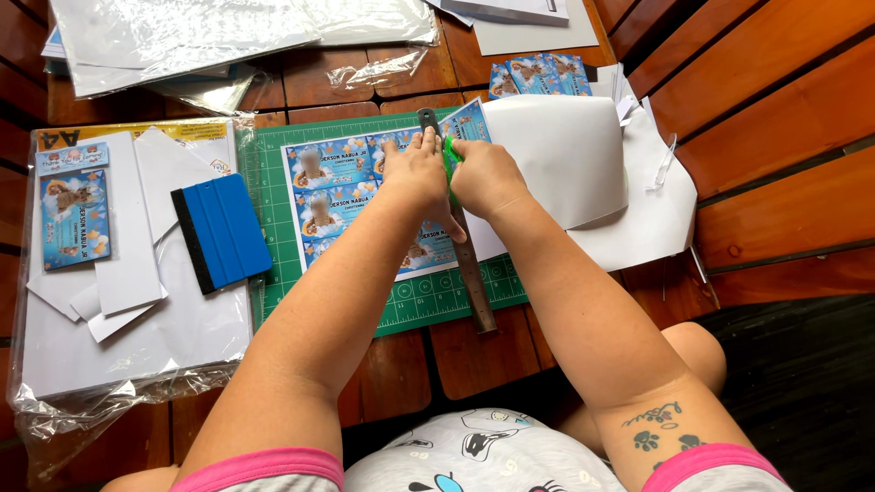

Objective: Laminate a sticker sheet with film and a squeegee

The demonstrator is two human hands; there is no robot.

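Note:
A printed sheet of blue picture cards (342, 196) lies on a green cutting mat (273, 228) on the wooden table. A metal ruler (474, 282) runs down the sheet's right side. My left hand (415, 173) presses flat on the ruler and the sheet, fingers spread toward the far end. My right hand (488, 178) sits just right of the ruler, closed around a green-handled cutter (450, 159) whose tip is hidden between my hands. A curled white sheet (565, 169) lies right of my right hand.
A blue squeegee (221, 232) rests on a plastic-wrapped stack of white paper (137, 337) at left, with a cut blue card (75, 219) and white offcuts. More cut cards (538, 75) lie behind the mat. Plastic sleeves (182, 36) cover the far table.

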